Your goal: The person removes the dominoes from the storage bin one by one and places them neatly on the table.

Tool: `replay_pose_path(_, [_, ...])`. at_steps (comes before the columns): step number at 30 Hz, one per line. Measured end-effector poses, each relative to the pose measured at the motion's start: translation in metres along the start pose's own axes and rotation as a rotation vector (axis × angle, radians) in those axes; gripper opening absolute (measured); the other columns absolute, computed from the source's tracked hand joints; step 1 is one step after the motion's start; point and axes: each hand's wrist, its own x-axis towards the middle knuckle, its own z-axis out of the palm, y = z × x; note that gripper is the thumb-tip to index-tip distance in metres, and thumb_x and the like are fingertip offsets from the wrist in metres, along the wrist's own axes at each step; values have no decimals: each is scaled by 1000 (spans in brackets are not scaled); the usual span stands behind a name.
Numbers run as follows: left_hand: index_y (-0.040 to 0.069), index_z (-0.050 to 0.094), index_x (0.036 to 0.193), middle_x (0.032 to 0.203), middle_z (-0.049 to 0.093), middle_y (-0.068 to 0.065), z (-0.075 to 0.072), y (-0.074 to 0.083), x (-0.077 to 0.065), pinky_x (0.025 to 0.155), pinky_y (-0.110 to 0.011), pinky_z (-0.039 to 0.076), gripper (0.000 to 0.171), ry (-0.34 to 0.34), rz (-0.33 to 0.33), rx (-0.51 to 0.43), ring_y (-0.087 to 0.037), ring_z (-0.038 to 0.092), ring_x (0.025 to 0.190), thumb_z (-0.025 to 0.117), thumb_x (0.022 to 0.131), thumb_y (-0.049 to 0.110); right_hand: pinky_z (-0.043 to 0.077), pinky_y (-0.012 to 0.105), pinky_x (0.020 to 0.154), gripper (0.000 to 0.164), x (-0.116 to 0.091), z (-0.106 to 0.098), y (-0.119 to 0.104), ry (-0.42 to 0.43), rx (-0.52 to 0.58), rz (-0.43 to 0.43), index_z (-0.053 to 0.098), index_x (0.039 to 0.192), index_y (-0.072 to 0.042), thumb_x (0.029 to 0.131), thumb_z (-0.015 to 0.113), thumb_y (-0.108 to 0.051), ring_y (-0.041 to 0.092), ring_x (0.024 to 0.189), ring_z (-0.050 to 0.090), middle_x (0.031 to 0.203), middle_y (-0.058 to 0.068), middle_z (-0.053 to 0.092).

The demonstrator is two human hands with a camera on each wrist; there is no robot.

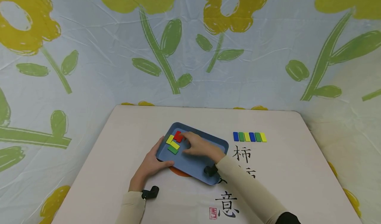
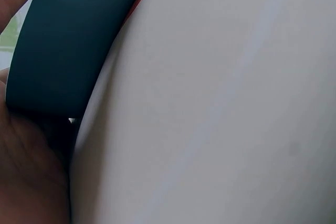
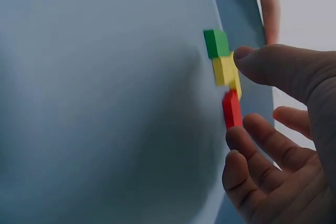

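Note:
A blue tray (image 1: 193, 166) lies at an angle on the table. My left hand (image 1: 151, 164) holds its left end, fingers along the side and thumb at the near edge; the left wrist view shows the tray's dark outer wall (image 2: 63, 45) against the palm. Inside the tray's left part are a red block (image 1: 178, 136), two yellow blocks (image 1: 174, 145) and a green block (image 1: 173, 149). Over the tray is my right hand (image 1: 200, 146), its thumb and fingers spread apart. In the right wrist view its fingertips are at the end of the red block (image 3: 231, 109), possibly touching it.
To the right of the tray, a row of several blue, green and yellow tiles (image 1: 250, 137) lies on the table (image 1: 297, 171). Black written characters (image 1: 227, 204) and a red seal mark (image 1: 213, 213) are on the tabletop. An orange shape (image 1: 180, 172) shows from under the tray.

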Motion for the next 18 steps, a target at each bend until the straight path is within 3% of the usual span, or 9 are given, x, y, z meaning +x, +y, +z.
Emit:
replay_pose_path(11, [42,19,164,170,27,-4,-1,-2,0,118,-65,32,113,2,25,4,-37,30,154,90,76,46,51,26,85,61,24,21,-4,-49,-72,-22,56,143,-2,89,81,-19,15,94,54,112,5,63])
replay_pose_path(18, [42,19,164,170,27,-4,-1,-2,0,118,-65,33,113,-1,24,-2,-37,31,154,90,76,46,51,25,90,58,29,23,-7,-88,-117,11,59,142,-4,91,80,-23,13,98,53,118,4,63])
